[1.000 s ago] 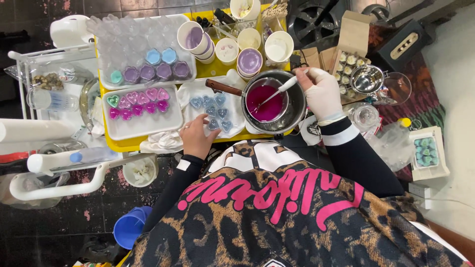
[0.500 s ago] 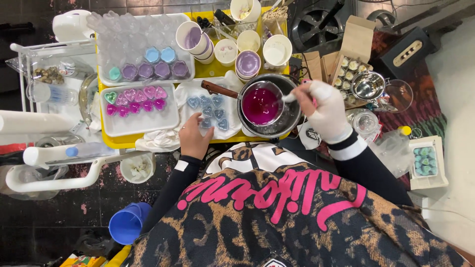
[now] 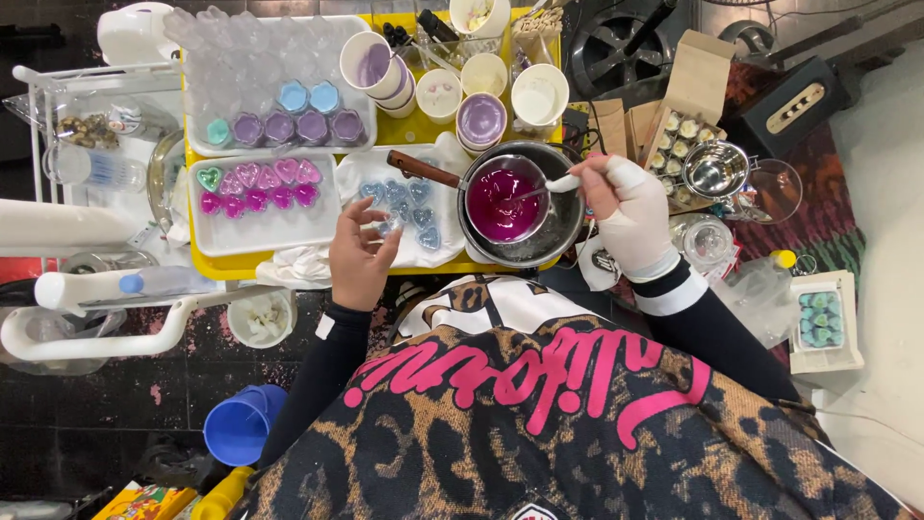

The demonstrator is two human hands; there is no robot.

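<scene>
Fingers of the bare left hand (image 3: 358, 258) curl loosely around nothing above the clear heart mould (image 3: 402, 205), while the gloved right hand (image 3: 626, 214) grips a spoon (image 3: 547, 187) dipped in magenta liquid in the metal pot (image 3: 558, 231). A jolt could slop dye onto the white cloth (image 3: 361, 173) beyond.

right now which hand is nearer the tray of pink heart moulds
Left. The left hand hovers just right of the tray of pink heart moulds; the gloved right hand is beyond the pot.

Blue bucket (image 3: 238, 422), stacked paper cups (image 3: 377, 67)
</scene>
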